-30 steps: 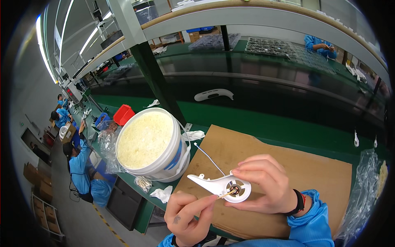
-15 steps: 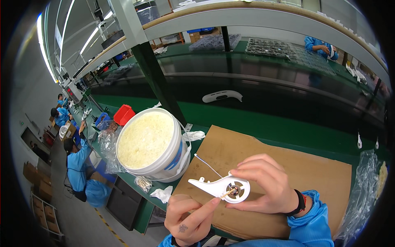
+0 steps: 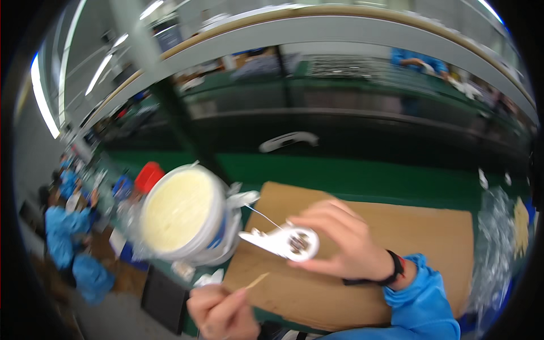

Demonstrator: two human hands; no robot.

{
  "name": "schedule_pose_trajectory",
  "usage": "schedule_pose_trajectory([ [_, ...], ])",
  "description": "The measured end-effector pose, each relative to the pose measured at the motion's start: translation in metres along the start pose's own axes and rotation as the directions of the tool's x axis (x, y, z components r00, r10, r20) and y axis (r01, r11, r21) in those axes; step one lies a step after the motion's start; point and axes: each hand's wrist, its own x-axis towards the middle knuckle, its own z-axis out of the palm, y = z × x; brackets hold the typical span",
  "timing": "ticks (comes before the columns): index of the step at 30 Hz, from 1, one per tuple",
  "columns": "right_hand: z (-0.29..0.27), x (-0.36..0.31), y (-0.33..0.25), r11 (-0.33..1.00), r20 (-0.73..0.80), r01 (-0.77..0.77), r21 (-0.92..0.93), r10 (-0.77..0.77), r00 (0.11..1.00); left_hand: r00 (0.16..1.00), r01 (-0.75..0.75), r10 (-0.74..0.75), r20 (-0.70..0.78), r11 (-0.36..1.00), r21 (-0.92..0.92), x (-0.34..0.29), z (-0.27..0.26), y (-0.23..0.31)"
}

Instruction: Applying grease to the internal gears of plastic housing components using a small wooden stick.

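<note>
From my remote seat I have the right hand (image 3: 340,235) with its fingers clamped on the rim of a white plastic part (image 3: 272,242), held above a brown cardboard sheet (image 3: 413,260). The part's round, spoked end sits between thumb and fingers, its tapered end points left, and a thin wire (image 3: 262,215) runs off its far side. My left hand (image 3: 224,311) is blurred, but I can make out its fingers pinched together on a thin wooden stick (image 3: 258,281); the tip is near the part, not touching it. On the green table (image 3: 340,184), left of the cardboard, I see a white bucket (image 3: 226,241) filled with a pale yellow substance, and beyond it a red bin (image 3: 149,177).
</note>
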Motion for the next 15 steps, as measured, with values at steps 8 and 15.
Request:
schedule_pose_trajectory([
  [8, -0.030, -0.063, 0.203, 0.642, -0.493, -0.660, -0.389, 0.460, 0.738, 0.895, 0.443, -0.445, 0.036, 0.895, 0.057, -0.025, 0.005, 0.013],
  [15, -0.073, -0.131, 0.259, 0.278, -0.460, -0.894, -0.352, 0.780, 0.424, 0.869, 0.465, -0.472, 0.151, 0.882, 0.082, -0.036, 0.013, -0.001],
])
